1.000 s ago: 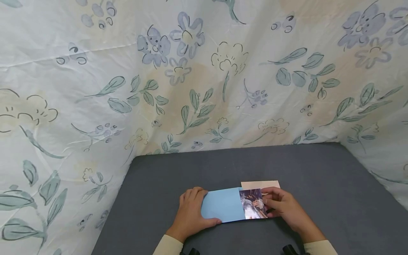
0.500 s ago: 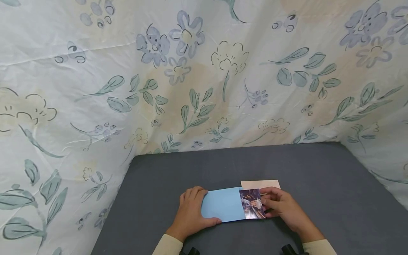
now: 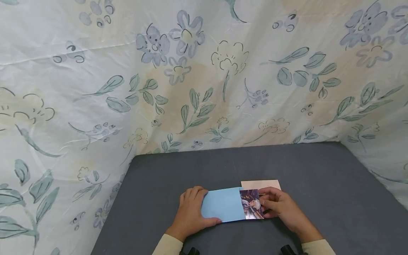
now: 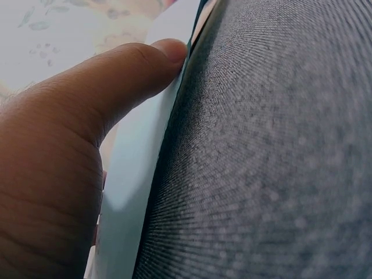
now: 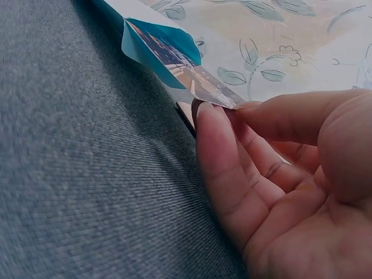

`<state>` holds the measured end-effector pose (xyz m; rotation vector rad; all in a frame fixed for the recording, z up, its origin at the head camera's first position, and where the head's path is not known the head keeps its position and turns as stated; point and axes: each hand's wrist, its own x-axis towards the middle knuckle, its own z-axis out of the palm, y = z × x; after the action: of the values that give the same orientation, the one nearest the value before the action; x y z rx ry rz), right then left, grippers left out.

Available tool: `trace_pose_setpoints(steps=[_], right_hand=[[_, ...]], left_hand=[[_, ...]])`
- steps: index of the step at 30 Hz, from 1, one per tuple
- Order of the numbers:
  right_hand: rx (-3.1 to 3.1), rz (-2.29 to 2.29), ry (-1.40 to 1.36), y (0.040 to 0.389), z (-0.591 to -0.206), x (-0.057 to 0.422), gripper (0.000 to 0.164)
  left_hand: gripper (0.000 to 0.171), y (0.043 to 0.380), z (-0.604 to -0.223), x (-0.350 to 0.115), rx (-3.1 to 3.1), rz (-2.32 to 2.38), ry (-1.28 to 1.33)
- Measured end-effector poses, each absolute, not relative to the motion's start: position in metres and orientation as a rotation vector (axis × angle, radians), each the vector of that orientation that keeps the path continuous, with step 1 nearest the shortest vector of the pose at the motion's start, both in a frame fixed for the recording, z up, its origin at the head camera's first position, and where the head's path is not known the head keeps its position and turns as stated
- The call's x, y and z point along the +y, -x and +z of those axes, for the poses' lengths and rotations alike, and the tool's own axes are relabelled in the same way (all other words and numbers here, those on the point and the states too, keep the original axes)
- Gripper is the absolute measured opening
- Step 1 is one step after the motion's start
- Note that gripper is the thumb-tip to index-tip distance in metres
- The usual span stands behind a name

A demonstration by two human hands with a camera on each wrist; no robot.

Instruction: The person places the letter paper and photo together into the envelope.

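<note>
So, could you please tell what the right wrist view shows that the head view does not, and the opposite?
Only the right wrist view looks into the open mouth of the blue envelope, the photo between its parted walls. Only the head view shows the left grip holding the envelope's other end, and the far edge of the grey table. Both show the right grip pinching the photo, the tabletop and the flowered fabric.
</note>
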<state>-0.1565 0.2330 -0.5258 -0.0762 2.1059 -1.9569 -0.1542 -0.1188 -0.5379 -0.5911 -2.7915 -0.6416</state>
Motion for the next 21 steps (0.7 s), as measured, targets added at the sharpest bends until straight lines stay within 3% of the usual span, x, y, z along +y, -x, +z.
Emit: trace_pose_setpoints(steps=[21], right_hand=[[2.097, -1.957, 0.1, 0.1533, -0.5255, 0.228, 0.043]], left_hand=[[0.103, 0.1525, -0.5392, -0.1173, -2.786, -0.616, 0.593]])
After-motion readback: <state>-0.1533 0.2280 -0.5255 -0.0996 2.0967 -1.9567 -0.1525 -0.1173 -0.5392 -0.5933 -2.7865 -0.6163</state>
